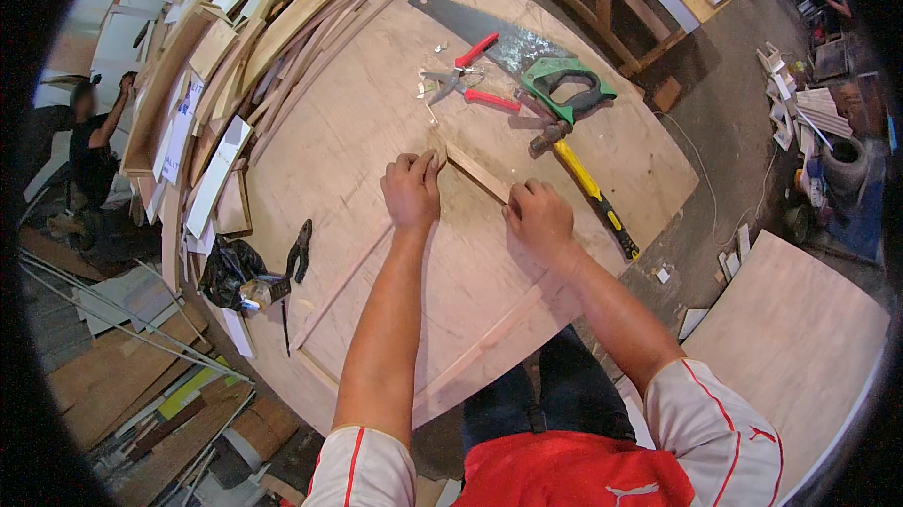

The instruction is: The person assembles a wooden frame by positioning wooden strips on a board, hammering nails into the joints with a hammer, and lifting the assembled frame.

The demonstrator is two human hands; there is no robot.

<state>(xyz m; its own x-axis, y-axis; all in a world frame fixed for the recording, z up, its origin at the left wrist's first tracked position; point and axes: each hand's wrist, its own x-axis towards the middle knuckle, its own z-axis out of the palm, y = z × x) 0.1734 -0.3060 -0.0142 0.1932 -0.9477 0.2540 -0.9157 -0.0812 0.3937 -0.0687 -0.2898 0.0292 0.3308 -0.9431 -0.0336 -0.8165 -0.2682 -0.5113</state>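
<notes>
A short, narrow wooden strip (478,175) lies slantwise on a large plywood sheet (310,182). My left hand (411,189) is closed, its fingertips pinched at the strip's far left end. At the opposite end, my right hand (539,215) grips the strip with bent fingers; that end is hidden under them. Other thin strips rest on the sheet nearer to me: a long strip (343,286) left of my left forearm, and a second strip (494,330) between my forearms. Beyond my right hand lies a hammer (588,182) with a yellow and black handle.
A green-handled handsaw (499,37) and red-handled pliers (461,84) lie at the far side. Black pliers (300,251) and a black plastic bag (232,274) are at left. Stacked wood offcuts (273,46) line the left edge. A person (91,145) is beyond them.
</notes>
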